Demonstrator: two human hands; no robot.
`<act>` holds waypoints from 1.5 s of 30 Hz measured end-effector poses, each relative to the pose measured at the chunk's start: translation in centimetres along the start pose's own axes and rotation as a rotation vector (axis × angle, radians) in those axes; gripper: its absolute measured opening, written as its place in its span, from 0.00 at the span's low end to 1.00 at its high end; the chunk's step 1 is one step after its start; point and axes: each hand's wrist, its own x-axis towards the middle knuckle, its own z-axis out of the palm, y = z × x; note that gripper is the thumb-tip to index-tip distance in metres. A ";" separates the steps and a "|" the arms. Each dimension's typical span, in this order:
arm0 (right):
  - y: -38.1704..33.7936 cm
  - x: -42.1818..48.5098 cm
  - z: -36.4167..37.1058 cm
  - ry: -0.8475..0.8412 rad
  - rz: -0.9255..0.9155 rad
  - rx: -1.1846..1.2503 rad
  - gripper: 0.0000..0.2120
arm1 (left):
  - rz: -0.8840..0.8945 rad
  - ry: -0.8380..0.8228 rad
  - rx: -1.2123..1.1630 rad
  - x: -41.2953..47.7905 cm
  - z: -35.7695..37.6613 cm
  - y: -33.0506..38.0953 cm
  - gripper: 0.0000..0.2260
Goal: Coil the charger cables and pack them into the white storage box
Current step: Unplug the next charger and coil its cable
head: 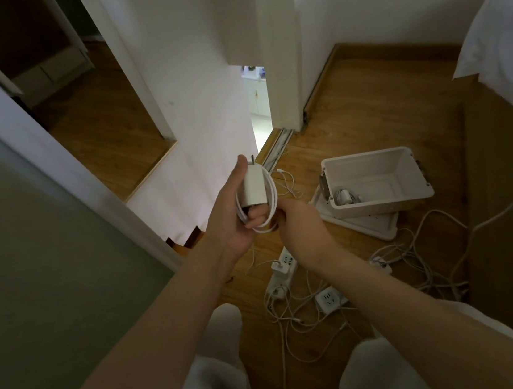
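Note:
My left hand (230, 217) holds a white charger brick (254, 186) with its prongs pointing up, thumb along its left side. Its white cable (271, 204) is looped around the brick in a coil. My right hand (297, 221) pinches the lower end of that coil. The white storage box (379, 208) stands open on the wooden floor to the right, resting on its lid (370, 225). One coiled charger (344, 196) lies in the box's left corner.
Several loose white cables (415, 262), power strips (284, 263) and a plug adapter (327, 298) lie tangled on the floor below the box. A white wall corner and sliding-door track are ahead; a bed edge (501, 44) is at the right. My knees show at the bottom.

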 end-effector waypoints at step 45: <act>-2.7 -1.5 -0.5 -0.028 -0.213 -0.313 0.08 | -0.135 0.363 0.440 1.8 -3.0 -2.1 0.26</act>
